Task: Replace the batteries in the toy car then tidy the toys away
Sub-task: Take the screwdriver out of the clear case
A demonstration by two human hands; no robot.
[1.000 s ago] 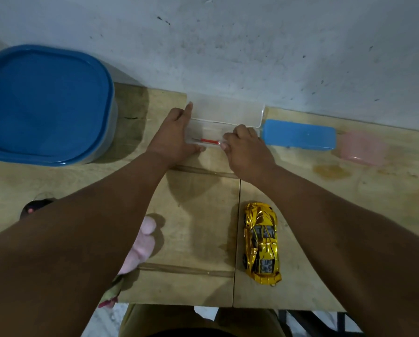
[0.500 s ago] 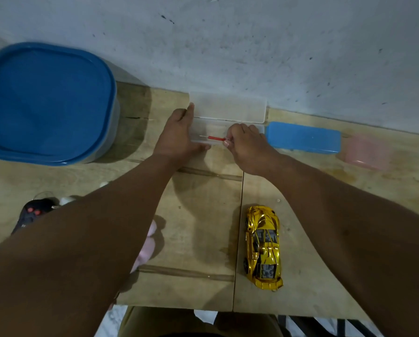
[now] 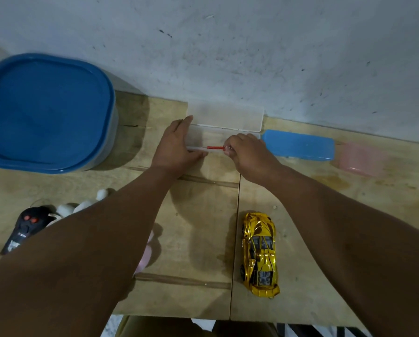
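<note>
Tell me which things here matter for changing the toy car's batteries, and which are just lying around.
For the job: gold toy car, red screwdriver, clear case, left hand, right hand.
Lying about: blue tub, blue box, pink box, black remote.

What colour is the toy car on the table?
Shiny gold toy car, seen in the head view.
</note>
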